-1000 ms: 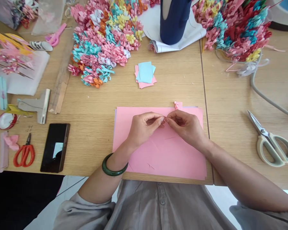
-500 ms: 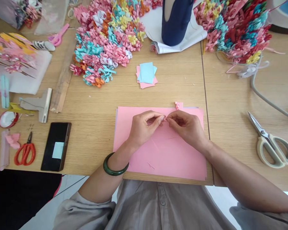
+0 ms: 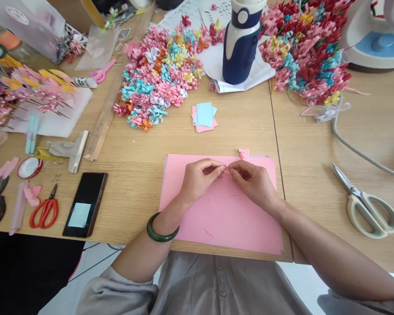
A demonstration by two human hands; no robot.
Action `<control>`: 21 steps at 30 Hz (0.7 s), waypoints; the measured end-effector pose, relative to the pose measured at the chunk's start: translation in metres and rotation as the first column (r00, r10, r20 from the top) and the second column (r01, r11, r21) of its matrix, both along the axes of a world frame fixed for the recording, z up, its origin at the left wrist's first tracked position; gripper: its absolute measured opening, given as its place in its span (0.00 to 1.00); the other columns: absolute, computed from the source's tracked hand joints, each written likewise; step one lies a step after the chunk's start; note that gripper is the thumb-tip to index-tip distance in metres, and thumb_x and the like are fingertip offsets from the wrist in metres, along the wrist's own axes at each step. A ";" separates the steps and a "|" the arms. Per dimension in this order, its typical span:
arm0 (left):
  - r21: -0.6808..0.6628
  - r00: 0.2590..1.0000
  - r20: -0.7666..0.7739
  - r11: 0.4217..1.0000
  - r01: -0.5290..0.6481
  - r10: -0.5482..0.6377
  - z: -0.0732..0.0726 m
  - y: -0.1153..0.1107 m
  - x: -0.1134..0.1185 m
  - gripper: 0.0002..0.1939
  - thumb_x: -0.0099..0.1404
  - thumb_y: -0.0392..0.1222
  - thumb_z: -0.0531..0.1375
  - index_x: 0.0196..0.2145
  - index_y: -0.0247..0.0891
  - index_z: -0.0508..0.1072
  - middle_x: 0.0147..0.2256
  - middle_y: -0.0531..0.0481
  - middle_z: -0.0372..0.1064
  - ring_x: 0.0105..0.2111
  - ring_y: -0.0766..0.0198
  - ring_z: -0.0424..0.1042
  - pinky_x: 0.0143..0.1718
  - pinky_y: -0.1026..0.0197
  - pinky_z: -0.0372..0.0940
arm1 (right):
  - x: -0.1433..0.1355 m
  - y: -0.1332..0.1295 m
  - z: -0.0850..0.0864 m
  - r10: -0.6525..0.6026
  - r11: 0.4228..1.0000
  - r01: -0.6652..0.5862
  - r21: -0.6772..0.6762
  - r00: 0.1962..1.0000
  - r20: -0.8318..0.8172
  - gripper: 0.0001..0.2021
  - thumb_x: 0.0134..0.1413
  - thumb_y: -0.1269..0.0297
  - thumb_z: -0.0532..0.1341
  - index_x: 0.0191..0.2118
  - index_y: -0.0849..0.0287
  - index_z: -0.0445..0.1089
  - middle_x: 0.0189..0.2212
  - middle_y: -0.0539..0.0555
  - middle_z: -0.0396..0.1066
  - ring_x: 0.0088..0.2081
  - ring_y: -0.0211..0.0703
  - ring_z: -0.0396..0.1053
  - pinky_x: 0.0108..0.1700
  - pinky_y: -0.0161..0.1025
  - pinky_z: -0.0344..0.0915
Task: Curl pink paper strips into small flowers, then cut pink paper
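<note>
Over a pink sheet of paper point(image 3: 230, 223), my left hand point(image 3: 197, 179) and my right hand point(image 3: 254, 181) meet fingertip to fingertip. Both are closed in a pinch on a small pink strip point(image 3: 226, 170), mostly hidden by the fingers. Thin pink scraps point(image 3: 208, 232) lie on the sheet below. Just beyond my right hand, at the sheet's far edge, sits a small pink square point(image 3: 245, 153) with a tiny pink curled piece on it. Farther off is a little stack of light blue and pink paper squares point(image 3: 204, 114).
Cream-handled scissors point(image 3: 374, 205) lie at right. A phone point(image 3: 85, 203), red-handled scissors point(image 3: 44, 210) and a metal scraper point(image 3: 70, 151) are at left. Heaps of coloured ribbon-like loops point(image 3: 160, 83) and a dark blue bottle point(image 3: 239, 52) stand behind. A grey cable point(image 3: 364, 151) crosses the right side.
The camera has tilted up slightly, so more of the table's far side shows. My hands keep nearly the same pinching pose on the pink strip.
</note>
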State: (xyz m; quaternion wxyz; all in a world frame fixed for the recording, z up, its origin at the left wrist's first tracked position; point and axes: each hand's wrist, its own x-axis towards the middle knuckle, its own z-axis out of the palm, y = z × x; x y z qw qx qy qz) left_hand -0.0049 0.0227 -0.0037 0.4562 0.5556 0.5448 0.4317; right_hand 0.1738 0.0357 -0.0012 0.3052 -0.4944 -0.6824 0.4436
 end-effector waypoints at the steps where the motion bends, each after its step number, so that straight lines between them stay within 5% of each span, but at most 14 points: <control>1: 0.003 1.000 -0.004 1.000 0.002 -0.002 0.000 0.000 0.000 0.04 0.61 0.39 0.66 0.31 0.36 0.80 0.29 0.50 0.78 0.29 0.66 0.77 0.35 0.65 0.72 | 0.000 0.000 0.000 0.000 1.000 0.000 0.000 1.000 0.003 0.08 0.60 0.65 0.58 0.35 0.61 0.74 0.23 0.47 0.69 0.23 0.31 0.59 0.25 0.33 0.55; 21: 0.123 0.983 -0.171 0.988 0.090 -0.069 -0.006 -0.002 -0.001 0.10 0.70 0.41 0.57 0.36 0.36 0.77 0.34 0.48 0.77 0.30 0.67 0.76 0.33 0.66 0.70 | -0.001 0.001 0.001 -0.025 1.000 0.025 -0.004 0.999 0.028 0.08 0.59 0.63 0.58 0.32 0.60 0.72 0.21 0.47 0.65 0.23 0.32 0.57 0.26 0.34 0.54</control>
